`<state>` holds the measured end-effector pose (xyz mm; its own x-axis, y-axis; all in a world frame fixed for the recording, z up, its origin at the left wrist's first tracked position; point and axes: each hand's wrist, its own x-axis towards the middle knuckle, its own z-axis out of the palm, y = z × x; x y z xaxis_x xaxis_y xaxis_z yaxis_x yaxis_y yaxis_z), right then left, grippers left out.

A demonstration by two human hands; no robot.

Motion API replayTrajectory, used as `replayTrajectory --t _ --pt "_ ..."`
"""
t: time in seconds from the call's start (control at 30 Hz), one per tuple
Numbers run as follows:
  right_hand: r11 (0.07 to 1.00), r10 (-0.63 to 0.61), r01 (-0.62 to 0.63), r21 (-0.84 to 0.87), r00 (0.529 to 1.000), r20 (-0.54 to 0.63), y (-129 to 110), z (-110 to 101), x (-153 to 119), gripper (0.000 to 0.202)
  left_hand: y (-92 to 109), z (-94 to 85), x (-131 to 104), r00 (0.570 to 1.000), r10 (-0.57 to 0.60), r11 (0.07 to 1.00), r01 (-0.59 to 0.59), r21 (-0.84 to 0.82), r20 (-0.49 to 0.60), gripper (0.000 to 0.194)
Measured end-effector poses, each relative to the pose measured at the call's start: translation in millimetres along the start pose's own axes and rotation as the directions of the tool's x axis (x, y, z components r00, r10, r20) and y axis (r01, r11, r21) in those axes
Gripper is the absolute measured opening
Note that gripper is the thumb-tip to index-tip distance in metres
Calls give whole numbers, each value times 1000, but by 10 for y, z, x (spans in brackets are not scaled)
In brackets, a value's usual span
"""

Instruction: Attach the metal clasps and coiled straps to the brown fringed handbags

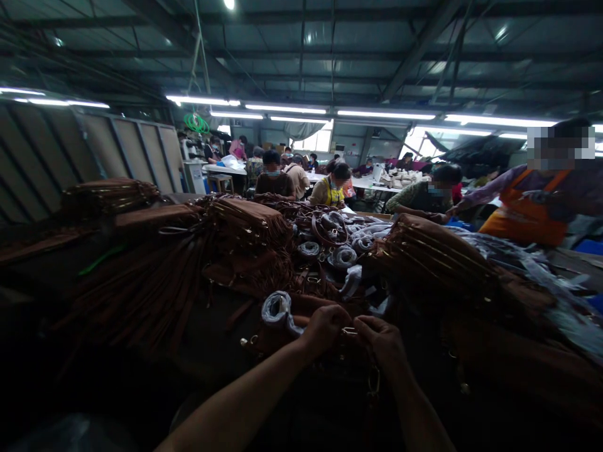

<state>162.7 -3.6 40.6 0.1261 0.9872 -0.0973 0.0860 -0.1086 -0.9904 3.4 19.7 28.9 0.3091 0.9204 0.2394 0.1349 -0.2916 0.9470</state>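
In front of me my left hand (325,326) and my right hand (380,338) come close together, both closed in a pinch. Between their fingertips shows a small gold-coloured metal buckle (348,331). Below my right hand dangles a brown strap with an oval metal ring (374,380). Exactly which fingers grip which piece is too dark to make out. Under my hands lies a brown fringed-style bag (277,344), with a metal clasp (244,342) at its left end. A roll of strap in clear plastic wrap (276,307) rests on the bag, left of my left hand.
Brown bags are stacked at the left (245,216) and right (433,251), with long brown fringe (155,295) spread at left. Wrapped strap rolls (343,256) lie between the piles. Across the table a person in an orange apron (527,207) stands; several others sit behind.
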Motion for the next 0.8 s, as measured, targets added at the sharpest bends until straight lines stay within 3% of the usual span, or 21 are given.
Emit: replayTrajectory --t 0.2,0.57,0.8 --pt "998 -38 39 -56 999 18 88 3 7 41 24 -13 -14 998 -9 991 -1 -135 -69 18" --pt "994 -43 52 -97 994 96 179 -16 62 40 5 -14 -4 998 61 996 -62 -66 -23 16" --pt "975 -86 120 -187 980 178 147 -35 30 38 21 -42 4 1000 11 996 -10 -93 8 14"
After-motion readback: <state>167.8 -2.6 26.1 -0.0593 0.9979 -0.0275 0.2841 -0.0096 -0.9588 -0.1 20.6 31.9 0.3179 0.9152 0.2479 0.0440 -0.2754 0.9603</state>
